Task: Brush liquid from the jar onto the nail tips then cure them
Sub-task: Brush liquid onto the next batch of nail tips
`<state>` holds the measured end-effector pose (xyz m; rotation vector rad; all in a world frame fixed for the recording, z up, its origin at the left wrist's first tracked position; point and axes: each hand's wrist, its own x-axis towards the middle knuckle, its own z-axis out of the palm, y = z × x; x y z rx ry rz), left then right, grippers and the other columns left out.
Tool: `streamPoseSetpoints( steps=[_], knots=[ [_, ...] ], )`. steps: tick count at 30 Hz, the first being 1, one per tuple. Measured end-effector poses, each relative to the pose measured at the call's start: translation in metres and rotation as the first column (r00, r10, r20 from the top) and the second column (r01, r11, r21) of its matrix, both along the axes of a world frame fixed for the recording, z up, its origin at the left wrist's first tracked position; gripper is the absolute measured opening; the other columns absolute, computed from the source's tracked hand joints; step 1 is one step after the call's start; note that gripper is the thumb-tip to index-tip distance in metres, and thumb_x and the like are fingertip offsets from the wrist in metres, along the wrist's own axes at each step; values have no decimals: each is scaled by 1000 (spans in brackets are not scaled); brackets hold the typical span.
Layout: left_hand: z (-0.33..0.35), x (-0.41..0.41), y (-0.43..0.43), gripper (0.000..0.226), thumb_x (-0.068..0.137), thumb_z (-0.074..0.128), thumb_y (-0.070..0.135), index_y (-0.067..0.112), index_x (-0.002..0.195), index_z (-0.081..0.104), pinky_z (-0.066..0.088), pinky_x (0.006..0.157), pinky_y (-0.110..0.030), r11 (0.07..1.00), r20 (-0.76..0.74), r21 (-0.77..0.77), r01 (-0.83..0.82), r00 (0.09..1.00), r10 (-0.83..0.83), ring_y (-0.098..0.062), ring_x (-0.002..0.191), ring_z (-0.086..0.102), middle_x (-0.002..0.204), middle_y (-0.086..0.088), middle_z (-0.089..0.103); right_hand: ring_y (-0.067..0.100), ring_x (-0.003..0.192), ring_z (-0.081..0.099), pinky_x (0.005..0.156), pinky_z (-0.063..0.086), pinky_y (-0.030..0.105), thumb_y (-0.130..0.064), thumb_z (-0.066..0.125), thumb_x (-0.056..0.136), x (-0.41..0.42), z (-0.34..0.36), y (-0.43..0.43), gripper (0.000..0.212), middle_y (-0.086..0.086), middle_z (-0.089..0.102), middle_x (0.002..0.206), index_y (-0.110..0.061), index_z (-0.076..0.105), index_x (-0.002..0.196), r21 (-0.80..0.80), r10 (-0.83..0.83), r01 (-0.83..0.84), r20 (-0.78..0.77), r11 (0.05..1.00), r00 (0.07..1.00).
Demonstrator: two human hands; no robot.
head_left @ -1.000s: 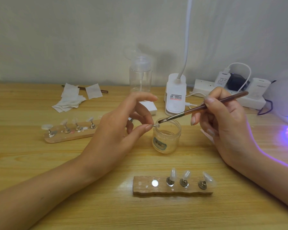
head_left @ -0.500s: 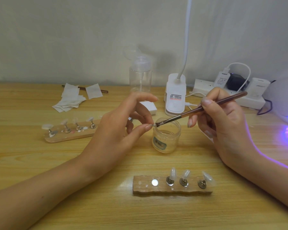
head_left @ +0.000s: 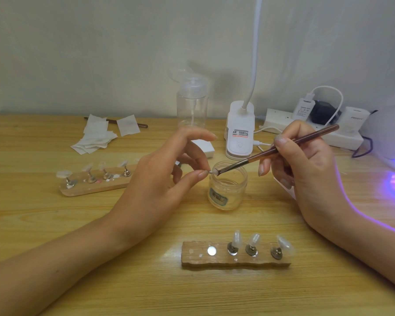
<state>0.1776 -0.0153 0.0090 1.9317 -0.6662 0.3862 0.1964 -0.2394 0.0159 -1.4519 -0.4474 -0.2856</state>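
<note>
My left hand [head_left: 160, 185] pinches a small pale nail tip [head_left: 213, 172] between thumb and a finger, just over the near-left rim of the open glass jar [head_left: 227, 192]. My right hand [head_left: 306, 169] grips a brown brush [head_left: 283, 147] like a pen. Its bristle end touches the pinched nail tip above the jar. A wooden holder [head_left: 236, 258] near me carries three nail tips on metal stands and one bare metal disc. A second wooden holder [head_left: 96, 183] at the left carries several nail tips. The curing lamp [head_left: 390, 137] at the right edge glows purple.
A clear pump bottle [head_left: 192, 103] and a white clip lamp base [head_left: 240, 133] stand behind the jar. A power strip [head_left: 310, 128] with plugs and cables lies at the back right. White wipes [head_left: 98, 136] and a thin stick lie at the back left.
The brush tip has shifted slightly left onto the pinched nail tip, and my right hand has moved a little with it. My left hand has stayed in place.
</note>
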Motion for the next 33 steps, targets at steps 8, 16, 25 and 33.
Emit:
streamPoseSetpoints(
  steps=[8, 16, 25, 33],
  knots=[
    [0, 0, 0, 49, 92, 68, 2, 29, 129, 50, 51, 69, -31, 1000, 1, 1, -18, 1000, 18, -15, 95, 66, 91, 13, 67, 8, 37, 35, 40, 29, 15, -17, 45, 96, 0, 1, -1, 17, 7, 63, 58, -17, 44, 78, 50, -21, 21, -1, 999, 1000],
    [1, -1, -1, 49, 92, 68, 4, 30, 129, 50, 51, 68, -30, 1000, 4, 11, -29, 1000, 29, -13, 94, 66, 91, 13, 66, 9, 37, 36, 41, 31, 13, -19, 48, 95, 1, -1, 0, 17, 11, 65, 59, -15, 45, 79, 16, 4, -4, -20, 1000, 1000],
    [0, -1, 0, 48, 93, 67, 3, 29, 129, 50, 51, 68, -29, 1000, 6, 14, -26, 1000, 26, -14, 96, 66, 90, 14, 65, 9, 36, 36, 40, 31, 14, -18, 45, 97, 0, 1, 0, 18, 7, 66, 61, -18, 43, 79, 29, 30, -31, 21, 999, 999],
    [-1, -1, 0, 49, 93, 67, 2, 30, 129, 50, 52, 69, -31, 999, 36, 25, -29, 999, 28, -15, 95, 66, 91, 13, 66, 10, 38, 37, 41, 32, 14, -17, 48, 96, 4, -2, -1, 17, 9, 65, 60, -15, 44, 80, 10, 9, -9, 4, 1000, 1000]
  ],
)
